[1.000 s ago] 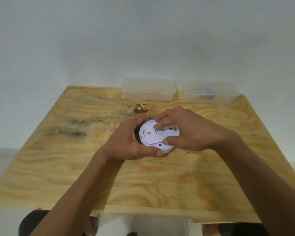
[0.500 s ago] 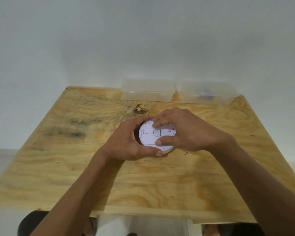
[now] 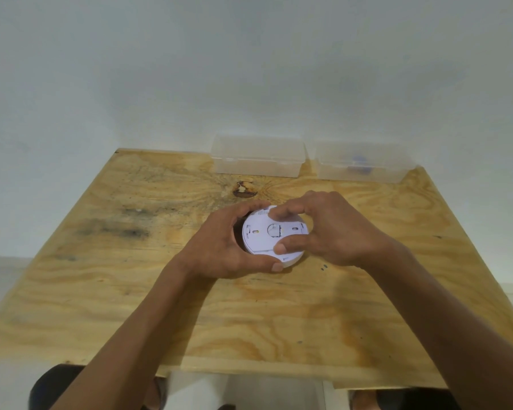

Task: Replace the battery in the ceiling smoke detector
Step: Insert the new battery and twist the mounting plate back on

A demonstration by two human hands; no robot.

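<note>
- The smoke detector (image 3: 274,233) sits back-up on the wooden table (image 3: 131,291), cupped by the left hand (image 3: 219,250).
- The right hand (image 3: 332,232) pinches its mounting plate, which has turned within the last second.
- Probably unscrewing; no battery visible yet.

You worked at a plywood table (image 3: 107,291) with a dark knot (image 3: 245,189) at 12 o'clock and grey smudges (image 3: 116,230) at 10. A plain white wall (image 3: 249,69) stood behind it. Pale floor (image 3: 0,270) showed at 9 o'clock. Light was soft and even.
</note>
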